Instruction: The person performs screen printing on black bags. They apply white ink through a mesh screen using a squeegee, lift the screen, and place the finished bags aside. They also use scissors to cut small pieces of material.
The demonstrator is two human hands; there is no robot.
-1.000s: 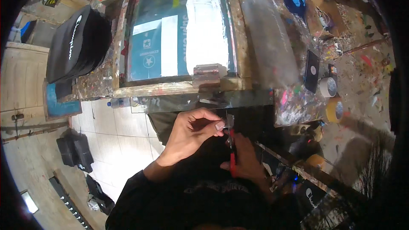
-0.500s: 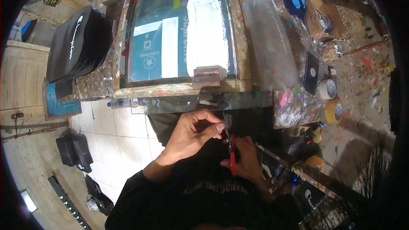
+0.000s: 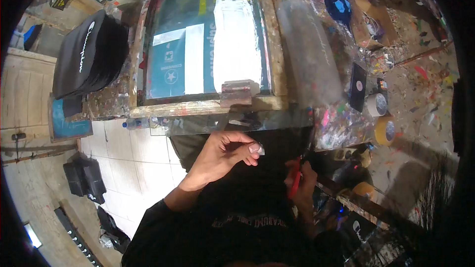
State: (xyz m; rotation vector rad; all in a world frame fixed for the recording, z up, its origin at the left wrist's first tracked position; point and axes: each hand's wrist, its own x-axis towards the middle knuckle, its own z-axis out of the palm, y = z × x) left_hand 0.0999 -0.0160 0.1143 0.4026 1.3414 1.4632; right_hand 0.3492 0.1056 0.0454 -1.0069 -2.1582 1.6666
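The bench [image 3: 341, 131] is crusted with splashes of paint, and a wooden frame [image 3: 183, 108] holding a blue-green screen [image 3: 170, 15] is laid on it. The screen is partly covered by a thick white patch [image 3: 237, 44]. A stack of black pieces [image 3: 89, 57] is set to the left of the frame, a clear plastic sheet [image 3: 311, 54] to the right. Farther right, two tape rolls [image 3: 377, 105] are seen near a dark flat case [image 3: 357, 87]. Pale floor tiles [image 3: 128, 153] are shown at lower left.

The near side is bounded by a glass strip [image 3: 198, 126]. Both hands are held in the space between that strip and the black shirt [image 3: 222, 212], with a dark gap left between them.

Scissors [image 3: 296, 178] are held in the right hand [image 3: 307, 180], well apart from the left, its grip closed around the red handles. Their long axis runs away from the body, tipped slightly right, blades foremost; the blades' opening cannot be told. By the left hand [image 3: 222, 155], a small clear scrap [image 3: 261, 150] is pinched between thumb and finger, its free end pointed rightward.
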